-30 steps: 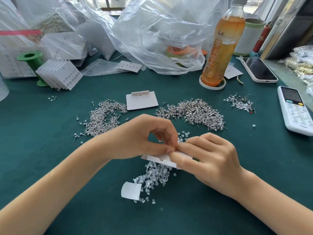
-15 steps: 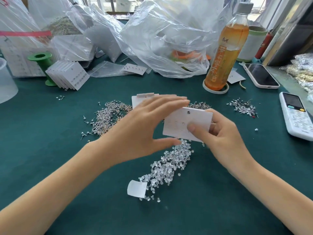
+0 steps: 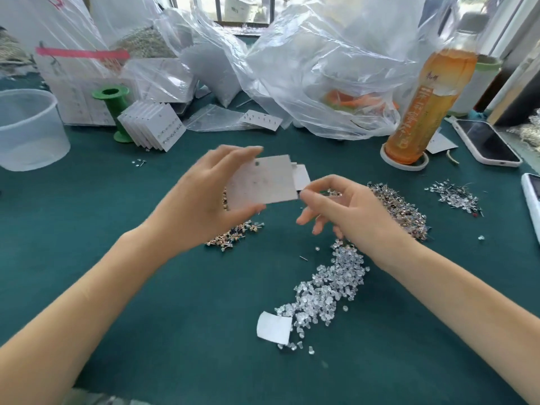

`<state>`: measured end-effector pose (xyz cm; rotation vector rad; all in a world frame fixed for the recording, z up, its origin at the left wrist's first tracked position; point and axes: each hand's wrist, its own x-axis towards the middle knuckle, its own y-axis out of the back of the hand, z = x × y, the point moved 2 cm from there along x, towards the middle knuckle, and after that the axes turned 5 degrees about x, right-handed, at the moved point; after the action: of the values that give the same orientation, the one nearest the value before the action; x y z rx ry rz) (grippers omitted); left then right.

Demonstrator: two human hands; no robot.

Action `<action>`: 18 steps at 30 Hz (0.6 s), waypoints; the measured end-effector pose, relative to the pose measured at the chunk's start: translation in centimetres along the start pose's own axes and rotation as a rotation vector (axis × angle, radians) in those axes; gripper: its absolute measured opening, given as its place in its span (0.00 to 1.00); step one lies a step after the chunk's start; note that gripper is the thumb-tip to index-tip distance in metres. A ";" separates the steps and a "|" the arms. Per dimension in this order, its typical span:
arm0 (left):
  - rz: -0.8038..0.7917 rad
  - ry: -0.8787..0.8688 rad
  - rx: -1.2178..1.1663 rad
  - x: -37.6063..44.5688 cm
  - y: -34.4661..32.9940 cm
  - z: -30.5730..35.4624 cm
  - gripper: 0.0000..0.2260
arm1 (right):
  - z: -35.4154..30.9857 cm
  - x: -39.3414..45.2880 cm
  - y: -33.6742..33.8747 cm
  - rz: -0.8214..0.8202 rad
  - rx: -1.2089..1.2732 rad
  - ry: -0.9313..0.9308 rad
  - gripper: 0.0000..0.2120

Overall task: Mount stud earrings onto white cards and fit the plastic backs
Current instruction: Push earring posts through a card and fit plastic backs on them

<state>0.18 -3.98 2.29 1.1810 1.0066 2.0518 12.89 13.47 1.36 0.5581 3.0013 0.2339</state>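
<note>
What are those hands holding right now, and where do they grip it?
The left hand holds a white card by its left side, fingers along the top edge and thumb under the bottom. The right hand holds nothing; its fingertips sit near the card's right corner.

An orange drink bottle (image 3: pixel 432 103) stands near a phone (image 3: pixel 486 141) and clear tub (image 3: pixel 29 130).
</note>
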 end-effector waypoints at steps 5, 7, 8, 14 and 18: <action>0.011 0.119 0.040 -1.6 0.1 -4.1 0.34 | 1.0 1.3 -2.5 -0.060 -0.559 0.186 0.04; 0.013 0.114 0.034 -1.8 0.0 -4.4 0.35 | 1.2 1.7 -3.3 -0.078 -0.686 0.204 0.05; 0.014 0.108 0.028 -1.8 0.0 -4.5 0.35 | 1.3 1.9 -3.5 -0.076 -0.716 0.209 0.05; -0.008 0.125 -0.009 -1.9 -0.1 -4.0 0.35 | 1.4 2.4 -4.2 -0.039 -0.744 0.250 0.02; -0.035 0.142 -0.066 -2.0 -0.2 -3.8 0.34 | 0.9 1.9 -4.3 -0.030 -0.746 0.291 0.04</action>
<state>-2.25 -6.64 -0.09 0.9890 1.0099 2.1486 9.73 10.32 -0.29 0.4114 2.8355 1.4498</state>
